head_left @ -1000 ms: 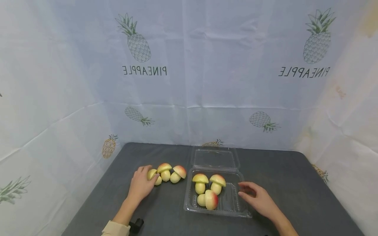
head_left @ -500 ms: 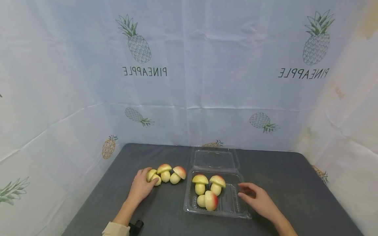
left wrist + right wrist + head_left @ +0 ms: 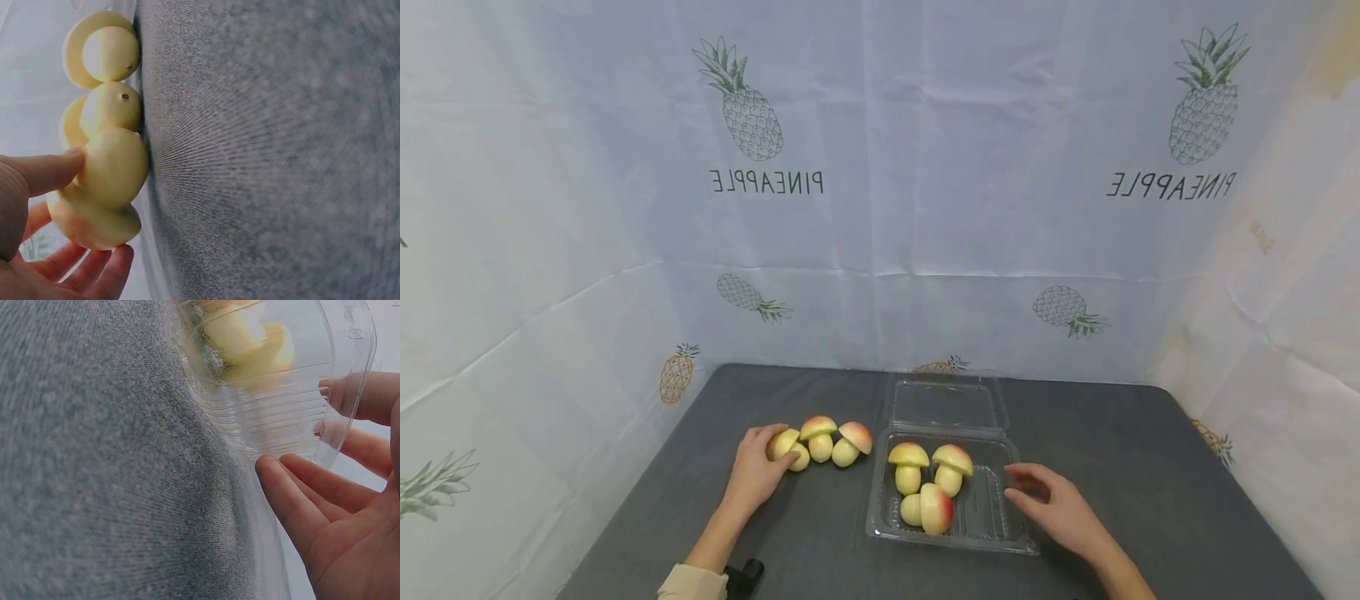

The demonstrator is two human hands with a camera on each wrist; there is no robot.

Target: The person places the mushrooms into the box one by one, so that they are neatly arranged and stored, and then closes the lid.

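Note:
In the head view, my left hand (image 3: 755, 471) grips the leftmost yellow toy mushroom (image 3: 799, 457) on the dark table. The left wrist view shows my thumb on its round stem (image 3: 115, 169) and my fingers around the far side of its cap (image 3: 94, 222). Two more mushrooms with red-tinged caps (image 3: 817, 428) lie in a row to its right. A clear plastic clamshell box (image 3: 988, 500) stands lid up, holding three mushrooms (image 3: 937, 508). My right hand (image 3: 1060, 510) is loosely curved at the box's right side, its fingertips at the ribbed wall (image 3: 269, 419).
The box's transparent lid (image 3: 947, 404) lies back toward the far edge of the dark table (image 3: 1097, 442). A pale curtain (image 3: 970, 208) with pineapple prints encloses the back and sides. A small black object (image 3: 747, 573) sits by the left wrist.
My left hand and the mushroom it holds have shifted very slightly to the left. The right hand, the box and the other mushrooms stay put.

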